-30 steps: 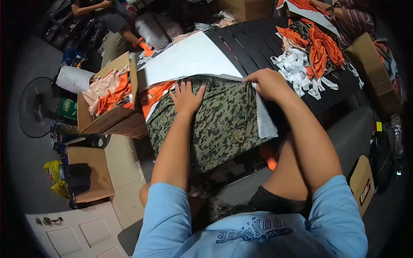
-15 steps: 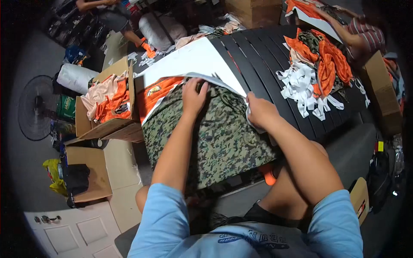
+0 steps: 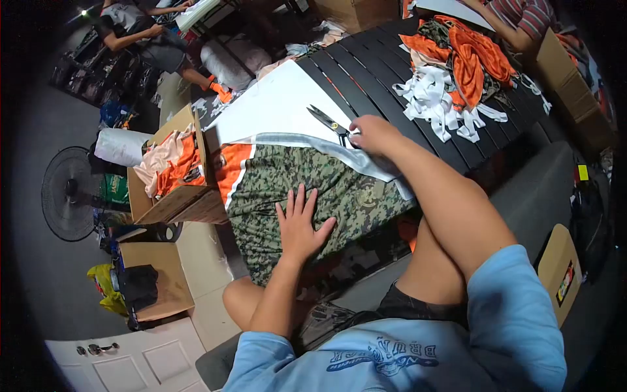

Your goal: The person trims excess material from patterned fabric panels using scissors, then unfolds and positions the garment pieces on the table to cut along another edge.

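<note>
The camouflage cloth (image 3: pixel 277 173) is spread in front of the person, at the near side of the black slatted tabletop (image 3: pixel 372 72), and is extended toward the lap. Its far edge is bordered by a grey band (image 3: pixel 356 159), which is overlapped onto the white board (image 3: pixel 274 95). An orange panel (image 3: pixel 232 166), edged in white, is located at the left of the cloth.

The left hand (image 3: pixel 300 228) is placed palm down on the cloth, fully opened with the fingers spread; nothing is gripped by it. The right hand (image 3: pixel 373 136) is positioned just beyond the band, with the fingers curled in at the handles of the scissors (image 3: pixel 326 121). The firmness of this grip cannot be told. The blades are pointed away, up and to the left, above the board.

White strips (image 3: pixel 434 98) are piled on the tabletop to the right, with orange scraps (image 3: pixel 467 59) heaped just behind them. The box (image 3: pixel 173 202) beside the panel is filled with peach and orange cloth. At the far right, a striped sleeve (image 3: pixel 522 16) of another person is seen near the tabletop.
</note>
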The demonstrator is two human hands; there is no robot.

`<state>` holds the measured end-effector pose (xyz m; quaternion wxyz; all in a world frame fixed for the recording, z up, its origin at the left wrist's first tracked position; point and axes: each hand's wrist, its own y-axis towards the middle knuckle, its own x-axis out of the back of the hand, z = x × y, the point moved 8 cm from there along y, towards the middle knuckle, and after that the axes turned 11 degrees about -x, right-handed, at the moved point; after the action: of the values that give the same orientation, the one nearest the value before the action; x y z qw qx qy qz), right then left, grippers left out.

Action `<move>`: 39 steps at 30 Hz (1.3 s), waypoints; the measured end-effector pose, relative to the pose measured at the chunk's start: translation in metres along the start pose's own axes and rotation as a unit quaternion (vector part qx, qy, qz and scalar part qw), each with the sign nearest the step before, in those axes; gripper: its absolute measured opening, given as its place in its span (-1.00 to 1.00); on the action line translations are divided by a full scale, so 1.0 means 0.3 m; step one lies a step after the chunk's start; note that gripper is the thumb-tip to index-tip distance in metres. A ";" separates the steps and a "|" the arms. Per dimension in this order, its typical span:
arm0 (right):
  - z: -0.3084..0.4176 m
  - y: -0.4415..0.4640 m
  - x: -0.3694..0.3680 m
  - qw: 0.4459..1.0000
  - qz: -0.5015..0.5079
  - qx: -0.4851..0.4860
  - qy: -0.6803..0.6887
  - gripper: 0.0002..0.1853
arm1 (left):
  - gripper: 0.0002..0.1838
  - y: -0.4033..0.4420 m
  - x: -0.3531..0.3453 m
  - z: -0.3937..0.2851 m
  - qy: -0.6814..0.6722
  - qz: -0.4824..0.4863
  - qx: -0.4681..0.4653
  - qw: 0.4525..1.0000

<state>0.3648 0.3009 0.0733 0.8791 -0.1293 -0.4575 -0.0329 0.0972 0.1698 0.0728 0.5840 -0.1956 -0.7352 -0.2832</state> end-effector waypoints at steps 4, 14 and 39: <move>0.083 -0.084 -0.023 0.994 -0.075 0.037 -0.064 -0.63 | -0.28 -0.035 0.036 -0.036 0.018 -0.030 -0.001 0.999; -0.063 0.043 0.083 0.983 -0.045 -0.168 0.050 -0.53 | -0.67 0.195 0.013 0.047 -0.177 -0.020 0.094 0.979; -0.237 0.112 0.339 0.942 -0.125 -0.164 0.265 -0.71 | -0.13 0.207 -0.109 -0.187 0.004 0.043 -0.062 0.997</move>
<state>0.4862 0.3212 0.1103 0.9242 -0.1999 -0.2085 -0.2500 0.1855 0.1824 0.0616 0.5852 -0.2617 -0.7047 -0.3041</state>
